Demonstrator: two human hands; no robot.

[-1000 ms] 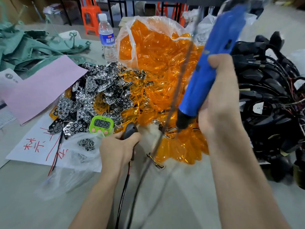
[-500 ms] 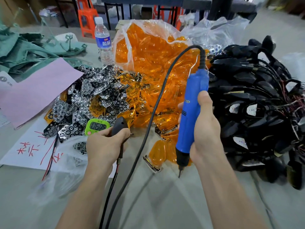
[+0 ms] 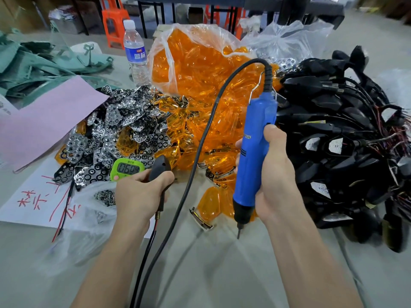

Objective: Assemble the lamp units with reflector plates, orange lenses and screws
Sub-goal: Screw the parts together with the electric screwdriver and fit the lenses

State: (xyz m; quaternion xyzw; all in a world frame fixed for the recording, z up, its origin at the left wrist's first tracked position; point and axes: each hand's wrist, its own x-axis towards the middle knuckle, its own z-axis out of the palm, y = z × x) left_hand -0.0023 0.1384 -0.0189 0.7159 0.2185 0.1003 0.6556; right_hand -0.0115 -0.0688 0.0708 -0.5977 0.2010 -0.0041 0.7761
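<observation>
Lowered since before, your right hand (image 3: 275,178) fists the blue screwdriver (image 3: 255,150) bit-down for driving, while your left hand (image 3: 138,192) clasps a black lamp unit (image 3: 161,165), seemingly steadying it, between the orange lenses (image 3: 200,70) and the near edge of the table (image 3: 222,274).

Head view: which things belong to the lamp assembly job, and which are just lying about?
Job: screwdriver in right hand, lamp unit in left hand, orange lenses, reflector plates, screws, black housings.
Lying about: water bottle, timer, pink paper, green cloth.
</observation>
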